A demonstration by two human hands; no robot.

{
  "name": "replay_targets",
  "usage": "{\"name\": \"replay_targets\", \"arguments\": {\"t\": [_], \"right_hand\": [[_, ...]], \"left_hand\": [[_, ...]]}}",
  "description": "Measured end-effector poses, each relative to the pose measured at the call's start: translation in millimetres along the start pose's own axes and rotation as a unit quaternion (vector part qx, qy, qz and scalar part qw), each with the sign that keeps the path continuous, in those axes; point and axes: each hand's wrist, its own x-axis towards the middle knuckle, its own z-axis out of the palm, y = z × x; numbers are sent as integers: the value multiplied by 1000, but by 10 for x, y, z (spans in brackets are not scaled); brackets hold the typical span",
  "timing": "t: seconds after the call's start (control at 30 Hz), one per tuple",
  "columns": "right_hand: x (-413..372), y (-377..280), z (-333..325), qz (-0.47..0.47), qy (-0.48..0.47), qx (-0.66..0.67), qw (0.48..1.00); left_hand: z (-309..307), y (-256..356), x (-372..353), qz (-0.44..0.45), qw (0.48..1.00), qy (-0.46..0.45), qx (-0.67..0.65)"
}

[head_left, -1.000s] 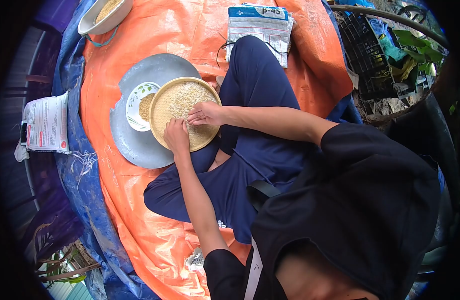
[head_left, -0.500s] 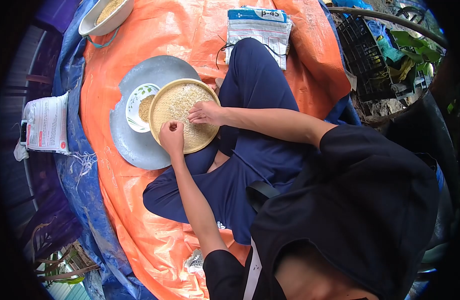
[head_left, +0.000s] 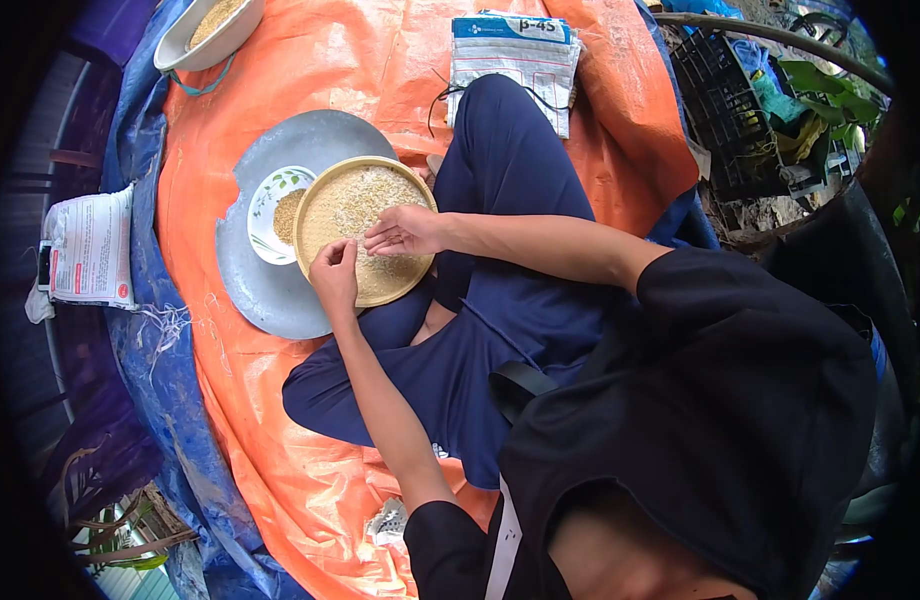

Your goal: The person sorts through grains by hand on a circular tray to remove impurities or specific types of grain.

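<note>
A round woven tray [head_left: 323, 207] with pale grains [head_left: 365, 196] spread over it rests by my folded legs, partly over a grey metal disc [head_left: 255, 290]. My left hand [head_left: 335, 272] is at the tray's near-left edge, thumb and fingertips pinched together; anything between them is too small to make out. Over the grains my right hand [head_left: 405, 230] is open, palm turned partly up and fingers stretched towards my left hand. A white leaf-patterned plate [head_left: 264, 215] on the disc holds a small heap of brown grain [head_left: 286, 216], partly hidden by the tray.
An orange tarp [head_left: 250, 400] lies over a blue one [head_left: 160, 370]. A white container of grain [head_left: 205, 50] stands at the upper left, folded printed sacks [head_left: 510, 60] at the top. A printed bag [head_left: 90, 250] is at the left, a black crate [head_left: 720, 110] at the upper right.
My right hand has turned its palm more upward and its fingers have spread out. My left hand has shifted slightly left, its fingertips drawn closer together near the right fingertips.
</note>
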Motion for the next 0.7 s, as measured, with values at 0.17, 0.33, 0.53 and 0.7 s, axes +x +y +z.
{"name": "replay_targets", "arguments": {"t": [0.17, 0.33, 0.53, 0.7], "right_hand": [[-17, -5, -2, -1, -24, -22, 999], [116, -102, 223, -98, -58, -66, 991], [845, -511, 1047, -172, -20, -187, 967], [1414, -719, 1258, -210, 4, -473, 855]], "left_hand": [[-297, -123, 34, -3, 993, 100, 66], [-637, -56, -109, -8, 975, 209, 82], [-592, -368, -268, -135, 953, 193, 193], [-260, -379, -347, -142, 961, 97, 215]]}}
